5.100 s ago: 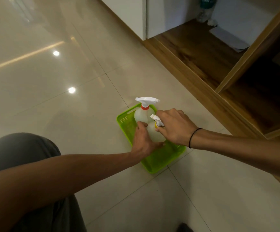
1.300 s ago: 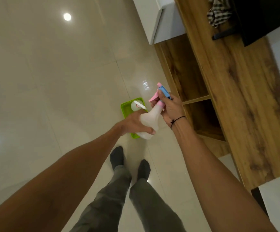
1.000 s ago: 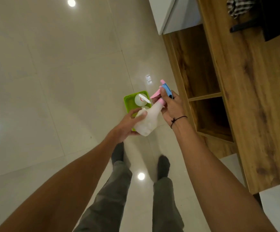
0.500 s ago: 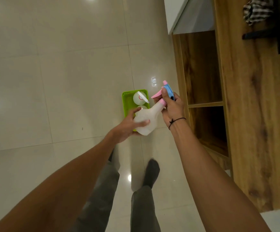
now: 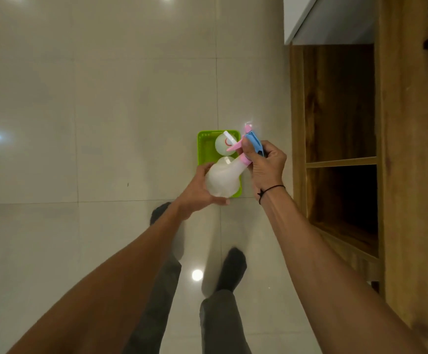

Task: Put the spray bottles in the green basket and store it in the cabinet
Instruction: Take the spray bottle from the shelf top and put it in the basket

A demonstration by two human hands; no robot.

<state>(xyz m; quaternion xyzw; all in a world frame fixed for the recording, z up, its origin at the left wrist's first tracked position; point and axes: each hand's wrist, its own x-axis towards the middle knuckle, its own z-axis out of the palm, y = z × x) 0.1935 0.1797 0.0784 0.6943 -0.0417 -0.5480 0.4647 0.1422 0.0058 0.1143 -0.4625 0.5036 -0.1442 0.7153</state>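
Translucent round spray bottle (image 5: 222,180) — left hand (image 5: 198,190) cups its belly; right hand (image 5: 266,166) grips its pink-blue trigger head.

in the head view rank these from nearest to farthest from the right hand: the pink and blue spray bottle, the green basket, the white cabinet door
1. Pink and blue spray bottle: held in the right hand.
2. Green basket: on the floor, below-left.
3. White cabinet door: top of view.

Being held tilted above the floor: a cloudy white spray bottle (image 5: 223,181) with pink-and-blue trigger head. Sitting on the pale tiles beside the open wooden cabinet (image 5: 340,159): a green basket (image 5: 204,149), already holding two white bottles (image 5: 223,145).
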